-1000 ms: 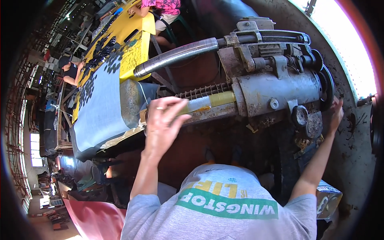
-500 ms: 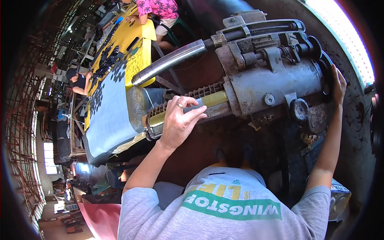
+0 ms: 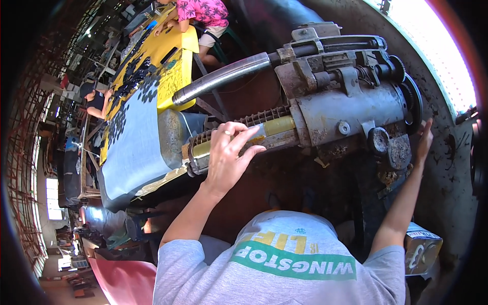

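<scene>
A heavy, worn grey metal machine (image 3: 351,109) stretches across in front of me, with a yellowish cylinder (image 3: 281,125) projecting to its left beside a long coil spring (image 3: 254,118). Over that cylinder, my left hand (image 3: 226,157) has its index finger stretched along a small grey flat piece (image 3: 261,130) that it appears to grip. Its thumb sits lower, apart from the index fingertip, and the other fingers are curled and partly hidden. Far right, my right hand (image 3: 425,141) is beside the lower rim of a dark handwheel (image 3: 418,99), fingers extended, holding nothing visible.
A polished metal tube (image 3: 223,79) extends left above the cylinder. Beyond is a table with yellow sheeting (image 3: 175,84), light-blue sheet (image 3: 134,152) and many dark pieces. Two people are there, one in a pink shirt (image 3: 203,11). A box (image 3: 423,249) stands at lower right.
My right hand has dropped from the handwheel's upper side to below its rim. My left thumb has spread from the index finger. The whole view has shifted slightly.
</scene>
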`<move>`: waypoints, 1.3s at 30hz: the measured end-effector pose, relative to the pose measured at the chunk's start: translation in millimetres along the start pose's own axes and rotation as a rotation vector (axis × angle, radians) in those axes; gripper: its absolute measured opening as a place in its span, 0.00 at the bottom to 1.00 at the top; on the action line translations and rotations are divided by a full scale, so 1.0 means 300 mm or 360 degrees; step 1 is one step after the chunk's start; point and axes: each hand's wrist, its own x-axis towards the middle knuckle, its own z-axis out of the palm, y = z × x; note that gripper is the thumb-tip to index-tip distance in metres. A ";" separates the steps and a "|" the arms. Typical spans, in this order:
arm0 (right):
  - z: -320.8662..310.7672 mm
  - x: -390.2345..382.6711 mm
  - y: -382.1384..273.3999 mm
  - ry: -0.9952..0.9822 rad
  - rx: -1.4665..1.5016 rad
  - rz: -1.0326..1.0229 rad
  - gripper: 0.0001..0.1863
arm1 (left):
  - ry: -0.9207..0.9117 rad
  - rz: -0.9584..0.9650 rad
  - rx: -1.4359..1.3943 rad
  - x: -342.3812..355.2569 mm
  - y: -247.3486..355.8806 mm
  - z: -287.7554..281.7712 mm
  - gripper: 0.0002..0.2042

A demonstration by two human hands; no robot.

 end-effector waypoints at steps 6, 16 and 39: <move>0.087 0.533 -0.074 -0.0827 -0.0780 0.0315 0.24 | 0.0037 -0.0004 -0.0071 -0.014 -0.007 0.055 0.18; 0.141 0.273 -0.183 -0.0589 0.0426 0.0620 0.16 | 0.0024 0.0014 -0.0024 0.013 0.005 0.045 0.12; 0.097 0.457 -0.052 -0.0874 -0.0711 0.0112 0.33 | -0.0598 0.0499 -0.0109 0.150 -0.035 -0.012 0.07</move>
